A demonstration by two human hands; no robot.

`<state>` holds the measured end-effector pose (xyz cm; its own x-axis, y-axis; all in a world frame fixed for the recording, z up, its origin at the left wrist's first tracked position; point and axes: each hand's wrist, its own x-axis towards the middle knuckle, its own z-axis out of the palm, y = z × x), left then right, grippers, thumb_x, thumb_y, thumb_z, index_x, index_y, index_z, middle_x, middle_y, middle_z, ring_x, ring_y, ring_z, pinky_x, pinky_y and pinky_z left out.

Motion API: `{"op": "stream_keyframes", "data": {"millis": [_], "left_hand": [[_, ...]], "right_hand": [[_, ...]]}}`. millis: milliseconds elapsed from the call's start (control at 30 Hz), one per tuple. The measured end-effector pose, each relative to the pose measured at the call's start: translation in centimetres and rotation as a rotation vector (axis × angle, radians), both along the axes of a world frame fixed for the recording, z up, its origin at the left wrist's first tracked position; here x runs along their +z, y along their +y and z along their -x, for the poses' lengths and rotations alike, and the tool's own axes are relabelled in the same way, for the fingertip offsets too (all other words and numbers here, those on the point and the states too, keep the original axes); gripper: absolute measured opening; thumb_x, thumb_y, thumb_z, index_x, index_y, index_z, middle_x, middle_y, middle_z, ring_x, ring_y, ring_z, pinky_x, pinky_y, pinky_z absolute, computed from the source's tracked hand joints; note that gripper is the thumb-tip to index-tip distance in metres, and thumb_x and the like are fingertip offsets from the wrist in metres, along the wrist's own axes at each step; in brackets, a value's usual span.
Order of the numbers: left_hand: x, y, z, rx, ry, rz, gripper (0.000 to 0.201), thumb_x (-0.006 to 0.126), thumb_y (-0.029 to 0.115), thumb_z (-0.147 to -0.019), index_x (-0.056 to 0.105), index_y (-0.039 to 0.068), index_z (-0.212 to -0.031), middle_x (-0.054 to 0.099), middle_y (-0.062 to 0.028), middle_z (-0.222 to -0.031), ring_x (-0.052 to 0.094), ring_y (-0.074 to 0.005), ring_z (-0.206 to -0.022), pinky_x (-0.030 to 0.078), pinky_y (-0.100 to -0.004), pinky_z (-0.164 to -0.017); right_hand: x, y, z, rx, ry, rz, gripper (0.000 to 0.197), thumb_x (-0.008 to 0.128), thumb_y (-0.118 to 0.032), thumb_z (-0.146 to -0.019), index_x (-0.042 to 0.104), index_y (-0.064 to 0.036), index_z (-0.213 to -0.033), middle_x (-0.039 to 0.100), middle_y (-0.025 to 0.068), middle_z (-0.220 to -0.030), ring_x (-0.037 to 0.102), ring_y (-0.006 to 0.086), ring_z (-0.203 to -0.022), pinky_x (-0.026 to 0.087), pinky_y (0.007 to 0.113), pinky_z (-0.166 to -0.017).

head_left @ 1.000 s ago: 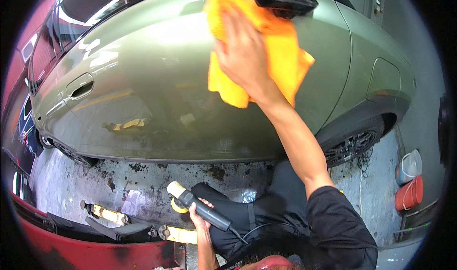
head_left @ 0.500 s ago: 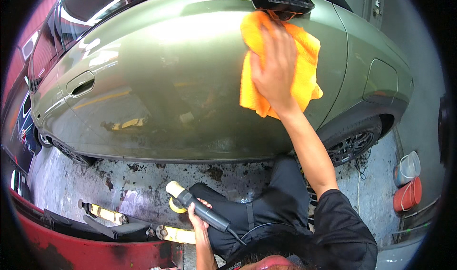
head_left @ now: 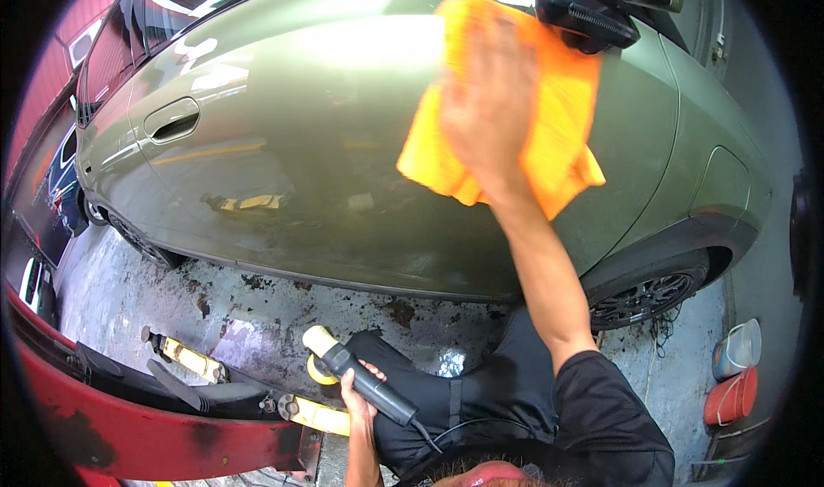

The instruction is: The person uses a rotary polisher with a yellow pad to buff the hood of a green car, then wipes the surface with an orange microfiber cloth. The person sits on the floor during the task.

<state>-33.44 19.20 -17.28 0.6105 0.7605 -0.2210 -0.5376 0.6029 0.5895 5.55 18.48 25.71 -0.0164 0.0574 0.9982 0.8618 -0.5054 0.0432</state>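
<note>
One orange cloth (head_left: 562,101) lies against the green car door (head_left: 343,152) beneath the blurred right hand (head_left: 491,101), laid flat, fingers extended. The left hand (head_left: 355,396) grips one polisher (head_left: 386,398). Around: one black mirror (head_left: 585,17), two buckets (head_left: 740,394).

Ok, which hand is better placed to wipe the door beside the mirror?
Probably the right hand: it lies on the orange cloth against the door, close to the mirror. The left hand is down low, wrapped around the polisher.
</note>
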Motion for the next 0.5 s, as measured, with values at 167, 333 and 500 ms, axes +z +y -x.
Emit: {"op": "stream_keyframes", "data": {"millis": [167, 333, 500], "left_hand": [[0.7, 0.3, -0.7, -0.058, 0.074, 0.012, 0.049, 0.071, 0.048, -0.099, 0.060, 0.006, -0.121, 0.067, -0.0130, -0.098, 0.069, -0.0285, -0.089, 0.059, -0.0448, -0.087], [0.5, 0.0, 0.7, 0.002, 0.121, 0.011, 0.049, 0.070, 0.048, -0.099, 0.060, 0.005, -0.121, 0.068, -0.0128, -0.098, 0.069, -0.0280, -0.088, 0.060, -0.0446, -0.087], [0.6, -0.3, -0.5, 0.015, 0.005, 0.014, 0.048, 0.073, 0.046, -0.098, 0.060, 0.006, -0.122, 0.068, -0.0136, -0.098, 0.070, -0.0294, -0.089, 0.061, -0.0454, -0.087]], "right_hand": [[1.8, 10.4, 4.9, 0.213, -0.123, 0.283, 0.062, 0.067, -0.017, -0.097, 0.056, 0.0052, -0.154, 0.049, 0.0253, -0.165, 0.038, 0.0411, -0.160, 0.027, 0.053, -0.134], [-0.4, 1.5, -0.3, 0.748, 0.208, 0.409, 0.074, 0.063, -0.009, -0.097, 0.043, -0.0044, -0.168, 0.038, 0.0211, -0.176, 0.034, 0.0322, -0.165, 0.035, 0.039, -0.131], [-3.2, -8.0, -4.6, -0.161, -0.032, -0.055, 0.057, 0.073, -0.025, -0.099, 0.063, 0.0041, -0.146, 0.061, 0.0257, -0.154, 0.052, 0.0431, -0.150, 0.030, 0.059, -0.129]]}}
